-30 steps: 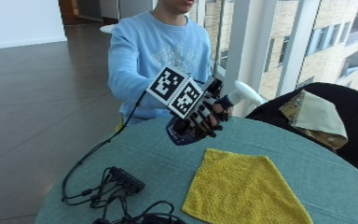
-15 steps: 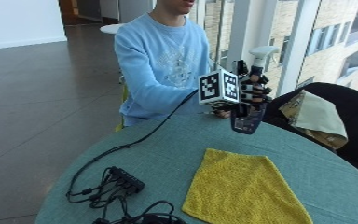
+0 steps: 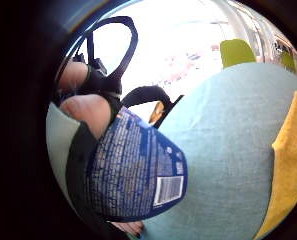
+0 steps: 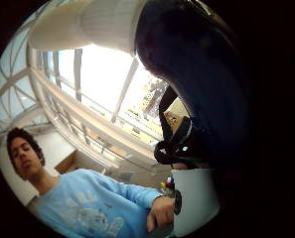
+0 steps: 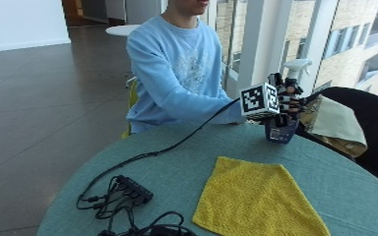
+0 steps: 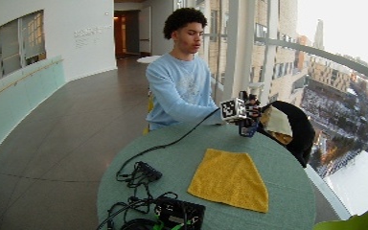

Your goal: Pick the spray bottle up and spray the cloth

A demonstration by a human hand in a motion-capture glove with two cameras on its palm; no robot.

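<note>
Since a moment ago the right hand (image 5: pixel 286 101) has carried the spray bottle (image 5: pixel 283 129) a little farther right and slightly up, and it hangs upright above the far side of the table (image 5: pixel 176 167), its base just clear of the surface as far as the outside view shows. The fingers (image 3: pixel 88 112) are curled round the bottle's neck and upper body, with the white spray head (image 5: pixel 295 66) standing above the glove. Whether a finger lies on the trigger cannot be told.

On the little finger side palm view the bottle's dark blue label and barcode fill the space close under the palm, with the table and an edge of the yellow cloth (image 3: pixel 288 165) beyond. The cloth (image 5: pixel 258 196) lies flat on the near side of the table, well apart from the bottle and to its near left.

The bottle looks like stiff plastic, light enough for one hand, though any liquid inside would shift its weight when tilted. Its smooth label could slide in the glove, so the narrow neck below the spray head seems the right place to hold, with the trigger in reach. The nozzle must be turned down toward the cloth before squeezing. The cloth is soft terry and should lie still under the mist.
</note>
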